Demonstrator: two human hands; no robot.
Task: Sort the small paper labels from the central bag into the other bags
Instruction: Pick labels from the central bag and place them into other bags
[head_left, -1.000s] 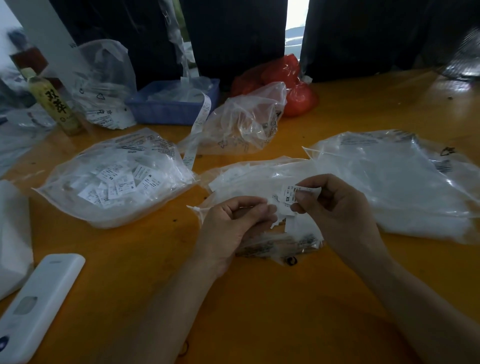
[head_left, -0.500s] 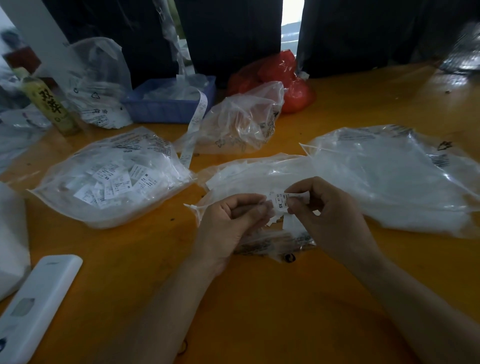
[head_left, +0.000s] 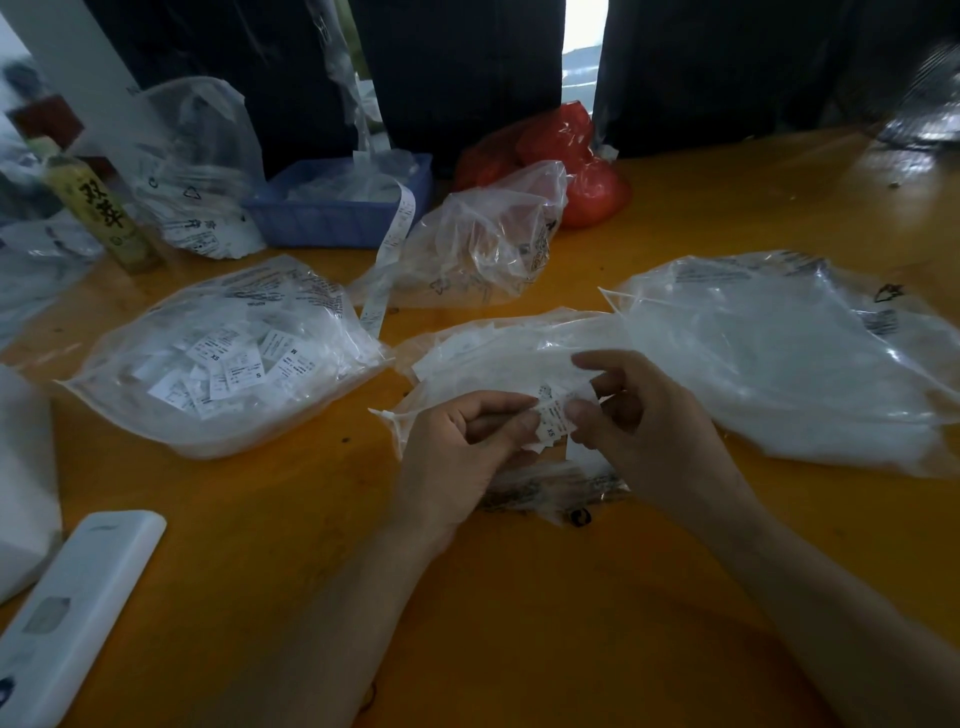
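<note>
The central clear bag (head_left: 498, 353) lies on the orange table (head_left: 519, 623), partly under both hands. My left hand (head_left: 457, 452) and my right hand (head_left: 644, 426) meet above it and pinch a small bunch of white paper labels (head_left: 551, 418) between thumbs and fingertips; one label reads XS. A clear bag full of labels (head_left: 223, 358) lies to the left. A larger clear bag (head_left: 789, 358) with white contents lies to the right. A crumpled clear bag (head_left: 483, 244) sits behind the centre.
A blue tray (head_left: 337, 208) with a trailing label strip (head_left: 387, 260) stands at the back, a red bag (head_left: 571, 161) to its right. A bottle (head_left: 98, 208) and another plastic bag (head_left: 192, 171) stand back left. A white device (head_left: 72, 613) lies front left.
My right hand has come down and closer to my left hand, bringing the XS label against the bunch. The view has shifted slightly.
</note>
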